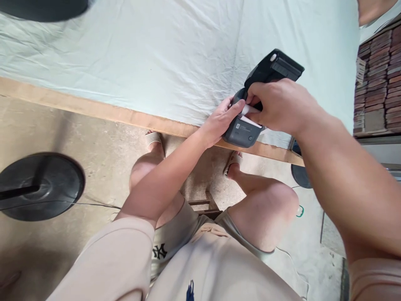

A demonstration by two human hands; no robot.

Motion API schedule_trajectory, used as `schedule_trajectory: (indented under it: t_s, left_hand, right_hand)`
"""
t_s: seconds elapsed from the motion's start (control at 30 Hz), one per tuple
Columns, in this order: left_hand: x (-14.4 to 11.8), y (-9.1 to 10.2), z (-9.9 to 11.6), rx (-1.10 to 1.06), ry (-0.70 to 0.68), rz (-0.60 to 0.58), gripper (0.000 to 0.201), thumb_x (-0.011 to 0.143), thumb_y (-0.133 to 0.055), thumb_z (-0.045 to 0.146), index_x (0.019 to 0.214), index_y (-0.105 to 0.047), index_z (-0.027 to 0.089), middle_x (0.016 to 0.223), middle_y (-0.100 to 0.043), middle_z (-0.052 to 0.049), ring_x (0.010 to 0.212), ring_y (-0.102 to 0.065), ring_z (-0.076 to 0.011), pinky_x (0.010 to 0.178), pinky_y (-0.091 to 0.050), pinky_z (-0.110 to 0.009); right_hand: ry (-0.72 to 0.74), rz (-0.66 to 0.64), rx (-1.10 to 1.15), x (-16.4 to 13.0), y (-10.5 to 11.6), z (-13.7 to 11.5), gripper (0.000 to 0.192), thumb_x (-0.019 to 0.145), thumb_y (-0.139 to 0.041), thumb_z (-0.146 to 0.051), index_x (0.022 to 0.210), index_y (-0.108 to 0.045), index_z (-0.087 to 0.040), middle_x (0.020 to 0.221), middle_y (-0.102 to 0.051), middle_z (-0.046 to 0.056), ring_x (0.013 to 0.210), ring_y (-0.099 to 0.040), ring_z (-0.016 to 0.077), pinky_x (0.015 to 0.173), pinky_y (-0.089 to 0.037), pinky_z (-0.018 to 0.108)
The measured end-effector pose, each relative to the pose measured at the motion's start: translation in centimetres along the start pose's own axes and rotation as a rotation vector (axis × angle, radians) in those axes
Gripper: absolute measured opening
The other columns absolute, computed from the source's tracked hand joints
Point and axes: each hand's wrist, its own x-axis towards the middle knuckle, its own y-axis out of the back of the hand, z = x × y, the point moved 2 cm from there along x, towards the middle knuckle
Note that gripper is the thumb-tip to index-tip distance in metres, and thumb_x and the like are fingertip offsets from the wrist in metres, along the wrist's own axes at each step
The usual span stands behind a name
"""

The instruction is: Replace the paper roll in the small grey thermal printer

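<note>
A dark grey portable label printer (239, 136) sits at the front edge of the cloth-covered table, its black lid (266, 67) raised. Inside the open compartment lies a white paper roll (248, 109), partly hidden by fingers. Wrapped around the printer's left side, my left hand (221, 119) steadies it, with the thumb along the compartment's rim. My right hand (275, 102) reaches in from the right, its fingers closed in a pinch on the paper roll. A white strip of paper (252, 121) shows along the compartment's front lip.
A pale cloth (150, 62) covers the table, which has a wooden edge (78, 106). On the floor at left stands a round black base (44, 184) with a cable. A dark round object (46, 6) is at top left. Stacked bricks (379, 83) are at right.
</note>
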Motion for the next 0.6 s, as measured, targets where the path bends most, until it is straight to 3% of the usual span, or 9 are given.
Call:
schedule_trajectory:
  t_s: [0.07,0.13,0.23,0.3,0.33,0.4,0.47,0.6]
  left_hand:
    - [0.1,0.1,-0.1,-0.005,-0.013,0.001,0.015,0.121,-0.068,0.029,0.108,-0.067,0.022,0.085,-0.068,0.007,0.070,-0.068,-0.0045,0.068,-0.056,-0.015]
    - [0.1,0.2,-0.2,-0.015,-0.025,0.000,0.015,0.121,-0.068,0.030,0.109,-0.067,0.021,0.087,-0.069,0.006,0.072,-0.070,-0.0056,0.069,-0.059,-0.016]
    - [0.1,0.3,-0.2,-0.018,-0.036,0.002,0.020,0.120,-0.071,0.038,0.110,-0.066,0.021,0.090,-0.071,0.005,0.076,-0.073,-0.0087,0.070,-0.064,-0.020]
    - [0.0,0.4,-0.1,-0.011,-0.022,0.008,0.023,0.120,-0.071,0.042,0.109,-0.066,0.022,0.091,-0.072,0.004,0.079,-0.075,-0.0106,0.073,-0.065,-0.023]
    - [0.0,0.4,-0.1,-0.006,-0.015,0.013,0.024,0.120,-0.070,0.042,0.108,-0.066,0.022,0.092,-0.073,0.003,0.081,-0.076,-0.0112,0.074,-0.065,-0.023]
    - [-0.1,0.4,0.0,0.004,-0.003,0.023,0.022,0.120,-0.069,0.040,0.107,-0.065,0.023,0.093,-0.074,0.003,0.087,-0.079,-0.0128,0.078,-0.064,-0.023]
    - [-0.1,0.4,0.0,0.012,-0.002,0.024,0.019,0.120,-0.069,0.036,0.107,-0.065,0.023,0.092,-0.073,0.002,0.089,-0.079,-0.0149,0.081,-0.064,-0.025]
    - [-0.1,0.2,0.1,0.005,0.000,-0.018,0.018,0.121,-0.062,0.035,0.107,-0.067,0.025,0.096,-0.075,0.000,0.088,-0.075,-0.0164,0.082,-0.066,-0.030]
  right_hand:
    - [0.016,0.022,0.082,-0.6,0.6,0.2,0.029,0.089,-0.079,-0.026,0.118,-0.076,-0.026,0.118,-0.086,0.010,0.111,-0.078,0.0353,0.091,-0.059,0.048]
    - [0.035,0.100,0.260,-2.2,1.3,0.7,0.037,0.079,-0.081,-0.023,0.116,-0.078,-0.028,0.112,-0.085,0.005,0.097,-0.075,0.0283,0.091,-0.059,0.048]
    - [-0.018,0.331,0.678,-5.4,0.8,3.1,0.043,0.072,-0.079,-0.030,0.115,-0.084,-0.031,0.098,-0.079,0.003,0.084,-0.069,0.0248,0.083,-0.056,0.050]
    - [-0.142,0.575,1.038,-7.1,-1.2,5.7,0.031,0.074,-0.077,-0.042,0.103,-0.083,-0.031,0.096,-0.074,0.006,0.091,-0.071,0.0280,0.076,-0.053,0.049]
    - [-0.202,0.610,1.254,-7.6,-2.9,7.0,0.029,0.068,-0.079,-0.047,0.092,-0.078,-0.031,0.091,-0.069,0.007,0.086,-0.068,0.0275,0.069,-0.050,0.046]
    - [-0.360,0.618,1.560,-7.8,-7.0,9.3,0.038,0.050,-0.078,-0.038,0.086,-0.071,-0.030,0.088,-0.063,0.006,0.078,-0.063,0.0243,0.062,-0.052,0.043]
    - [-0.499,0.680,1.647,-7.6,-10.8,10.8,0.041,0.047,-0.074,-0.038,0.086,-0.066,-0.029,0.083,-0.059,0.004,0.070,-0.060,0.0219,0.054,-0.047,0.038]
    - [-0.477,0.868,1.573,-5.9,-14.7,12.3,0.053,0.050,-0.078,-0.037,0.096,-0.052,-0.032,0.088,-0.054,-0.002,0.071,-0.056,0.0176,0.059,-0.048,0.033]
